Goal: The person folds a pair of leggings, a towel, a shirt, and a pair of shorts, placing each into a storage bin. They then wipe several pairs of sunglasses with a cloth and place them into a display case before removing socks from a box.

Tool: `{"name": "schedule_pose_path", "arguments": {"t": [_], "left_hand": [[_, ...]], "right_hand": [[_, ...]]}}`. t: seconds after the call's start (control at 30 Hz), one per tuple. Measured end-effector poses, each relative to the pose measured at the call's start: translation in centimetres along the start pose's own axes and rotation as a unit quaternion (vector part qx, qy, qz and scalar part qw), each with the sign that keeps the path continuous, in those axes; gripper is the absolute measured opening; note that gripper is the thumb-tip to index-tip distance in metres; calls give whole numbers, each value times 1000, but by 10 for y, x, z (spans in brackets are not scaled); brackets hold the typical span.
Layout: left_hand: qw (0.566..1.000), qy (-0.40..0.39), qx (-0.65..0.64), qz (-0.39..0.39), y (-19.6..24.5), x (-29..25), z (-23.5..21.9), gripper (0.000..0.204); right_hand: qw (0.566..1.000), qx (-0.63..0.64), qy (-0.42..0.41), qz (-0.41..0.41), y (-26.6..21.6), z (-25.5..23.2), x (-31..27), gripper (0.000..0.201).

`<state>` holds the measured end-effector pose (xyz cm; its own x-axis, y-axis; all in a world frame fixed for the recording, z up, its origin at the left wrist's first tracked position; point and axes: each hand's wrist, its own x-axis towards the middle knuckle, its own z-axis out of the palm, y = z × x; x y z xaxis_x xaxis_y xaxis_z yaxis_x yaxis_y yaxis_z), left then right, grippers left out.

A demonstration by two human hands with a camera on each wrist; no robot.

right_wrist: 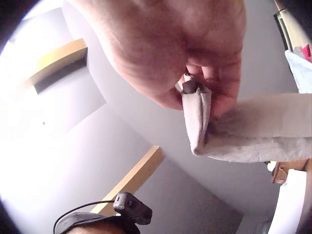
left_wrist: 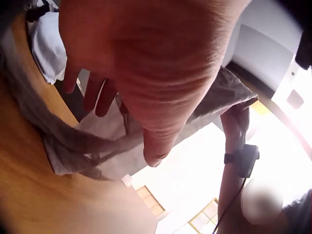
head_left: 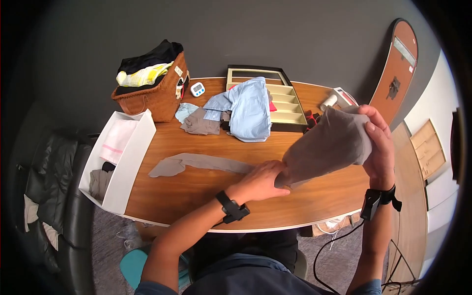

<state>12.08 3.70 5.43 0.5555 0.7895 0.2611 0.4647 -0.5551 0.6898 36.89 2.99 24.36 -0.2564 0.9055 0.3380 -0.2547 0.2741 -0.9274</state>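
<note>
White box (head_left: 130, 162): flanking your table (head_left: 162, 201) at left.
Grey strip (head_left: 196, 162): trailing left from your left hand (head_left: 258, 182).
Left hand: touching the cloth's near-left end, thumb standing apart.
Grey cloth (head_left: 324, 145): slanting between your hands, rising far right.
Right hand (head_left: 381, 147): gripping its far-right end.

Open lane, brown wooden tabletop (head_left: 206, 145).
Passage offered between long grey cloth strip (head_left: 196, 160) and light-blue cloth garment (head_left: 250, 114); barred at left by white rectangular box (head_left: 129, 162).
</note>
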Motion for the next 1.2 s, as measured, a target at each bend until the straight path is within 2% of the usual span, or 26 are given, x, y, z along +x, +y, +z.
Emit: {"name": "schedule_pose_path", "arguments": {"t": [0.03,0.07,0.1,0.17,0.2,0.23,0.3,0.4,0.5,0.63,0.7,0.73,0.77,0.83,0.87,0.9,0.97,1.03,1.1,1.17,1.2], "left_hand": [[1000,-31,0,-1,-1,4,2,47],[999,2,6,33,-12,4,9,35],[999,2,6,33,-25,4,15,35],[993,29,-103,-41,-41,-3,12,27],[994,45,-88,-45,-47,-8,6,23],[988,38,-116,-91,-41,-14,-8,18],[956,81,-257,-118,-63,-23,-13,13],[924,84,-334,-167,-73,-33,-54,8],[919,135,-335,-156,-100,-30,-78,12],[926,147,-276,-212,-121,-13,-106,23],[949,198,-81,-231,-141,-3,-100,28],[947,258,124,-145,-151,-2,-87,27],[948,257,123,-142,-135,-1,-80,27],[954,266,136,-26,-97,2,-61,23],[982,162,16,-90,-73,3,-48,25],[981,56,-103,-152,-51,3,-34,27],[992,-55,7,-112,-26,1,-6,35],[993,28,106,-46,-38,-1,35,40],[991,31,128,-36,-43,2,45,38],[989,22,144,25,-47,1,46,32],[989,23,143,28,-50,1,44,32]], "right_hand": [[1000,-4,5,-12,-4,1,0,29],[1000,-10,15,-23,-7,1,0,29],[999,-19,32,-38,-10,-1,-1,28],[998,-10,44,-46,-13,-19,-2,28],[998,-14,49,-46,-15,-24,-5,27],[997,-12,57,-44,-14,-33,-6,27],[996,-22,75,-48,-11,-45,-10,26],[995,-33,98,-16,1,-61,-16,25],[991,-59,112,31,18,-69,-22,23],[987,-66,113,96,41,-76,-23,21],[986,-48,94,132,51,-79,-26,31],[986,-46,82,135,55,-78,-29,34],[987,-44,70,139,58,-78,-33,37],[983,-40,77,159,61,-78,-38,44],[983,-42,69,163,60,-73,-40,46],[983,-44,60,167,59,-68,-41,48],[983,-36,56,171,56,-61,-39,51],[987,-24,40,157,51,-52,-36,53],[990,-32,34,133,45,-44,-34,54],[993,-39,30,110,38,-44,-34,55],[993,-45,45,104,34,-47,-35,56]]}}
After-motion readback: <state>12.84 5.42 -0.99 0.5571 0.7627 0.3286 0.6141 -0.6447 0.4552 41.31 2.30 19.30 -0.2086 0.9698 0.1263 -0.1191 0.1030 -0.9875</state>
